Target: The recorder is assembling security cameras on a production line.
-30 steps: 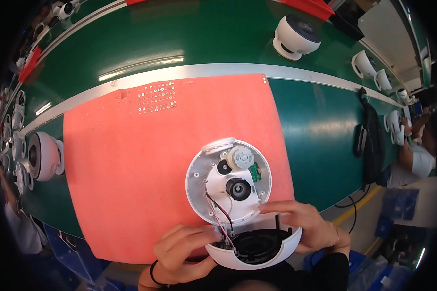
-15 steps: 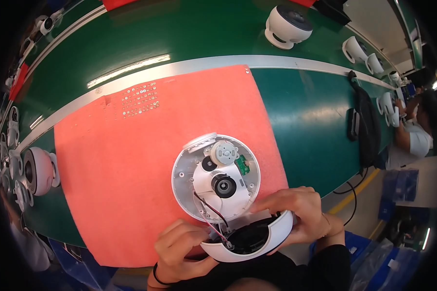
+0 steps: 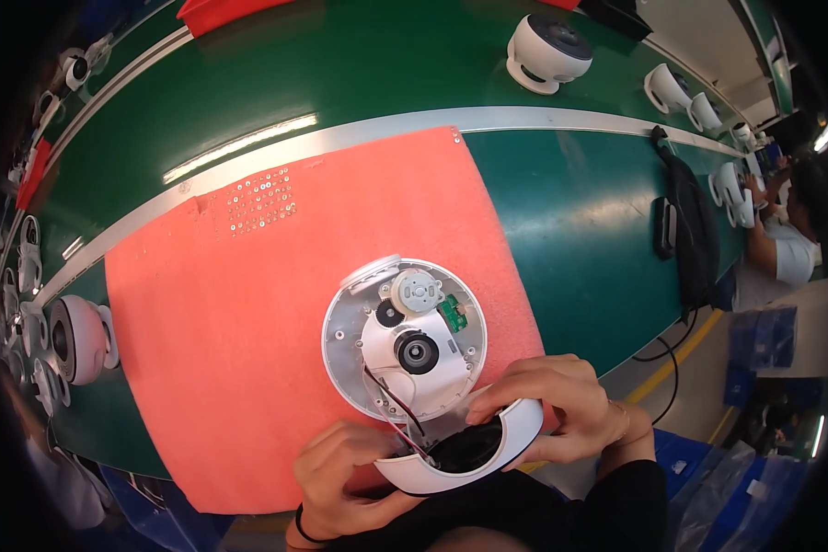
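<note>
From here, my left hand (image 3: 340, 474) and right hand (image 3: 566, 405) pinch the curved white plastic shell (image 3: 469, 478), five o'clock from the round white plastic body (image 3: 382, 346). I mustn't tug the thin red-and-black wires (image 3: 403, 407).

L hand (image 3: 345, 478) & R hand (image 3: 566, 405) grip white shell (image 3: 442, 482) at desk's (image 3: 580, 230) near edge, wires (image 3: 400, 403) running btwn it & open round housing (image 3: 345, 354) w/ lens (image 3: 417, 351) on pink mat (image 3: 239, 350). Small metal pcs (image 3: 262, 200) nr mat's far edge; white unit (image 3: 549, 55) past its far R corner.
</note>
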Demonstrator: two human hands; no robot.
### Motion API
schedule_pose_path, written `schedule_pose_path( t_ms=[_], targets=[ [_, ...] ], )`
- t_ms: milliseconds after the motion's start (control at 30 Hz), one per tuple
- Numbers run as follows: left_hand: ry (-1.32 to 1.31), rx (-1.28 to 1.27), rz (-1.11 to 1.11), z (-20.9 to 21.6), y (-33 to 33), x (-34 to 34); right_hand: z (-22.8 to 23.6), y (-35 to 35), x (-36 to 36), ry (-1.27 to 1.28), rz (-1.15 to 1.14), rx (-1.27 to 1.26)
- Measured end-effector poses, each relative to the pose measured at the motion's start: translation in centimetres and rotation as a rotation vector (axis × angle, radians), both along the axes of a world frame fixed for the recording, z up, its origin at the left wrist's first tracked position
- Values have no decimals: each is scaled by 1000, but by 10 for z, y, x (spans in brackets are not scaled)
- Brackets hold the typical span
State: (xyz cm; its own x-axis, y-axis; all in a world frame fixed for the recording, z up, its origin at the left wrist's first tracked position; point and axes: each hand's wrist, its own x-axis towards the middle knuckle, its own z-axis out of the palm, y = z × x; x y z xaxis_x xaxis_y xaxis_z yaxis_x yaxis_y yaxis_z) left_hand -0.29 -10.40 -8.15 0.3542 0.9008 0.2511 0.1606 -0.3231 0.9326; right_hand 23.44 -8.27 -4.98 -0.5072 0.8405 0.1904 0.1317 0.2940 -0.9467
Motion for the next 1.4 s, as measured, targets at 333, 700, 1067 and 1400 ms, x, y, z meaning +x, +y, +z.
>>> schedule_pose_path(
  t_ms=[333,700,1067,1400],
  targets=[
    [174,110,100,7,-8,8,-7,-8,2,41,-87,170],
    [-19,-192,95,4,-20,15,-1,-7,4,85,-54,69],
    [17,-276,-76,0,-11,-2,-8,-22,18,-54,-5,-68],
    [-249,-248,83,14,-10,1,-8,-8,-2,129,152,-33]
  ],
)
